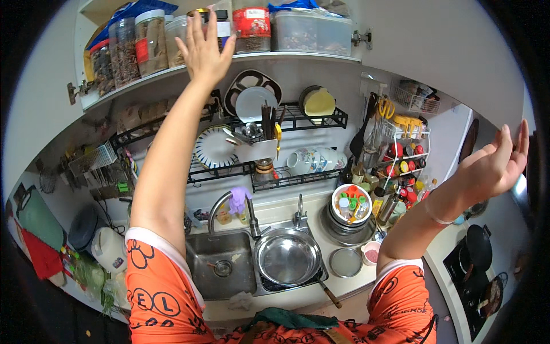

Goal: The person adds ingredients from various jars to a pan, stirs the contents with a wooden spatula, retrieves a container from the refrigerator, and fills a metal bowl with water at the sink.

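My left hand (204, 49) is raised to the open wall cupboard, fingers spread, in front of a row of storage jars (150, 41) on the shelf (298, 57); it holds nothing that I can see. My right hand (497, 163) is lifted out to the right with fingers apart, near the edge of a cupboard door, holding nothing. A red-lidded jar (251, 27) and a clear plastic box (312, 31) stand further right on the same shelf.
Below is a sink (220, 265) with a steel pan (287, 257) beside it. A black dish rack (269, 172) holds plates and cups. A bowl of small bottles (351, 204), a spice rack (404, 160) and a stove (478, 269) are to the right.
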